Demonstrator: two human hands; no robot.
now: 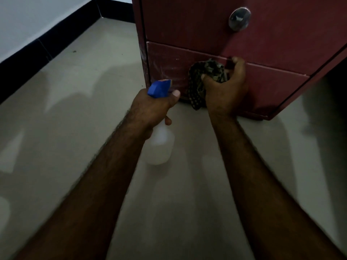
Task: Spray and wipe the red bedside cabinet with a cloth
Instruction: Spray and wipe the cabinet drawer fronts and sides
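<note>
- Pale floor (75, 113) under dim light; white wall (28, 15) with black skirting (47, 51) at far left.
- Head view, only view available. Red bedside cabinet (187, 21) stands on the floor at upper right, its front left corner nearest the camera. A round metal knob (239, 19) sits on the upper front.
- Right hand (225, 92) grips a bunched, patterned cloth (206, 72) and presses it against the lower drawer front (272, 85), just under that drawer's top edge and near the cabinet's left corner. A tail of the cloth hangs toward the cabinet's bottom edge.
- Left hand (154, 107) is wrapped round the neck of the spray bottle (161, 147). The blue head points at the cabinet's lower left corner and the white body hangs below the fist. Thumb lies beside the head; trigger finger hidden, cannot tell if it is squeezing.
- Judgement: wiping step, lower drawer. Bottle is probably kept close and aimed so spraying and wiping can alternate without setting anything down.
- Pale streaks show on the drawer front by the left corner; spray or wear, cannot tell.
</note>
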